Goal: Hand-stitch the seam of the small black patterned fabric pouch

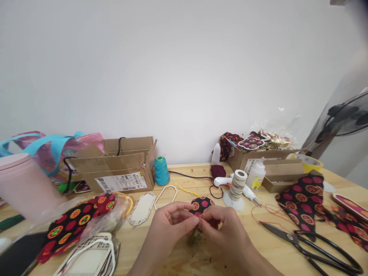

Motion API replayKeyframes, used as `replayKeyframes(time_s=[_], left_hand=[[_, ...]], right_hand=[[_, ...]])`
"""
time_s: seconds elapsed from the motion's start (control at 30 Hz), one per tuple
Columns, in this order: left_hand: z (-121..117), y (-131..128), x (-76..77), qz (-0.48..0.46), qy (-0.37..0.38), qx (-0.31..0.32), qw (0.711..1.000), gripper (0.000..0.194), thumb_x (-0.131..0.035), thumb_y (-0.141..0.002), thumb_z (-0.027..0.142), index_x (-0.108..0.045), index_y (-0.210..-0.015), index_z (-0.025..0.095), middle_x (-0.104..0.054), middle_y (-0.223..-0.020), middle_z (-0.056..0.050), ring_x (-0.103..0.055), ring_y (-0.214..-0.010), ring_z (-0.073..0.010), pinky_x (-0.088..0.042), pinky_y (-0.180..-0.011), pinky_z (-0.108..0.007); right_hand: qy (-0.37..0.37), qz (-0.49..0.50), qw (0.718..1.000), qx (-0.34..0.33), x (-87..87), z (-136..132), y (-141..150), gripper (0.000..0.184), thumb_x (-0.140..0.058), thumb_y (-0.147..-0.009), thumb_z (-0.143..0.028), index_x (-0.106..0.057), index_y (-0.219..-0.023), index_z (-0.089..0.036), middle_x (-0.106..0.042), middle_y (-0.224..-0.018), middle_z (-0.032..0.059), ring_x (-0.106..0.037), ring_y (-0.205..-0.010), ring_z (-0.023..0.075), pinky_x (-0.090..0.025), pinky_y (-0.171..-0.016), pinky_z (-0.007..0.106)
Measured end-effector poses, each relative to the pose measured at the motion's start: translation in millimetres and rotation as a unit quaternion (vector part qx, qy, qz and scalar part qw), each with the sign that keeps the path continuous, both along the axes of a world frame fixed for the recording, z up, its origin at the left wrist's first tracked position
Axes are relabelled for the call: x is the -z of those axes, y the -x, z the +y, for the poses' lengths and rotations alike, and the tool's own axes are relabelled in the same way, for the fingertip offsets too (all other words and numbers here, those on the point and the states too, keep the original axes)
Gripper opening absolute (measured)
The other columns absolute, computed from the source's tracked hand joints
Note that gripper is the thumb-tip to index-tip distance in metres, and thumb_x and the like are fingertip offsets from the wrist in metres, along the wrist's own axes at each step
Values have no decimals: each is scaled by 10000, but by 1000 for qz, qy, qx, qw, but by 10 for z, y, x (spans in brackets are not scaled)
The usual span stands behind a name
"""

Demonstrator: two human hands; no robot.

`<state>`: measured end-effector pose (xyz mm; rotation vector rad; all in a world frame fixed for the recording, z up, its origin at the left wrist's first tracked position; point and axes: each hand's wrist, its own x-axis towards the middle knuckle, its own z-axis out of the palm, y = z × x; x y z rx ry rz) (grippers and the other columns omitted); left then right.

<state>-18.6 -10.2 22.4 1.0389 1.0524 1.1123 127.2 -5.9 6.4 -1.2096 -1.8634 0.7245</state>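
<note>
Near the front middle of the table, my left hand (174, 222) and my right hand (222, 226) meet with fingertips pinched together. Between them is a small piece of black fabric (202, 203) with red and orange round motifs, its upper part showing above the fingers. Its lower part is mostly covered by the fingers, so I cannot tell whether it is a sewn pouch. Just below the fingertips lies a blurred greenish-brown clump (195, 238), with dark crumbs around it on the wood. Beyond the fabric is a yellow cord (186, 190).
Large black scissors (293, 239) and patterned cloth (304, 199) lie right. A white glue gun (250, 193), tape roll stand (238, 186) and glue bottle (257, 174) stand behind. Left are a cardboard box (120, 172), turquoise thread cone (161, 171) and wooden frames (89, 257).
</note>
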Motion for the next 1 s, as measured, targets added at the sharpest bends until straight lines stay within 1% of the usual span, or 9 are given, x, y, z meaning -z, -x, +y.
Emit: replayKeyframes(time_s=[0.1, 0.17, 0.37, 0.47, 0.67, 0.8, 0.87, 1.0], left_hand=[[-6, -5, -6, 8, -11, -3, 1000, 210, -697, -542, 146, -619, -737, 133, -643, -514, 17, -532, -465, -71, -424, -478, -170], [-10, -7, -13, 9, -6, -5, 1000, 201, -692, -545, 154, -617, -730, 131, -643, -514, 11, -536, -465, -78, -426, -475, -177], [-11, -4, -43, 7, 19, -6, 1000, 236, -703, -524, 191, -619, -736, 129, -651, -524, -3, -555, -479, -95, -430, -461, -185], [-7, 7, -37, 7, 26, -1, 1000, 261, -710, -515, 194, -615, -748, 123, -656, -533, -13, -559, -484, -99, -429, -462, -189], [8, 16, 10, -4, 22, 2, 1000, 287, -719, -504, 185, -606, -761, 123, -643, -512, 1, -532, -452, -82, -414, -454, -184], [18, 8, 31, -4, 26, -10, 1000, 287, -730, -484, 193, -613, -737, 124, -640, -504, -1, -543, -459, -92, -422, -469, -192], [19, 8, 36, -5, 21, -14, 1000, 272, -732, -479, 192, -614, -716, 127, -639, -499, 1, -547, -457, -95, -426, -479, -197], [18, 20, 44, -14, 9, -24, 1000, 218, -718, -505, 178, -617, -695, 141, -636, -499, 17, -543, -457, -84, -420, -485, -187]], right_hand=[[-13, -17, 1000, 4, 13, -4, -7, 217, -498, -709, -223, -632, -550, -161, -568, -479, -6, -428, -443, 83, -314, -415, 180], [-11, -12, 1000, 2, 21, -5, -10, 215, -499, -714, -231, -636, -563, -165, -569, -483, -7, -427, -443, 83, -313, -416, 183], [37, 42, 998, -9, 48, 3, -3, 232, -498, -723, -268, -646, -576, -166, -561, -480, -12, -423, -437, 83, -290, -399, 183], [53, 50, 997, -9, 61, 11, 1, 241, -498, -722, -275, -642, -570, -156, -554, -480, -11, -419, -434, 81, -279, -393, 182], [19, 30, 999, -12, 107, 19, -15, 243, -494, -728, -272, -637, -567, -158, -548, -476, -16, -416, -436, 80, -277, -400, 187], [13, 25, 1000, -12, 101, 16, -13, 246, -498, -726, -273, -629, -553, -159, -533, -467, -20, -407, -439, 79, -272, -405, 190], [32, 44, 998, -16, 75, 12, -4, 243, -499, -725, -279, -630, -558, -158, -531, -471, -22, -405, -442, 79, -272, -406, 189], [109, 117, 986, -38, 1, 4, 13, 268, -490, -727, -313, -618, -567, -141, -530, -484, -16, -410, -443, 78, -288, -411, 185]])
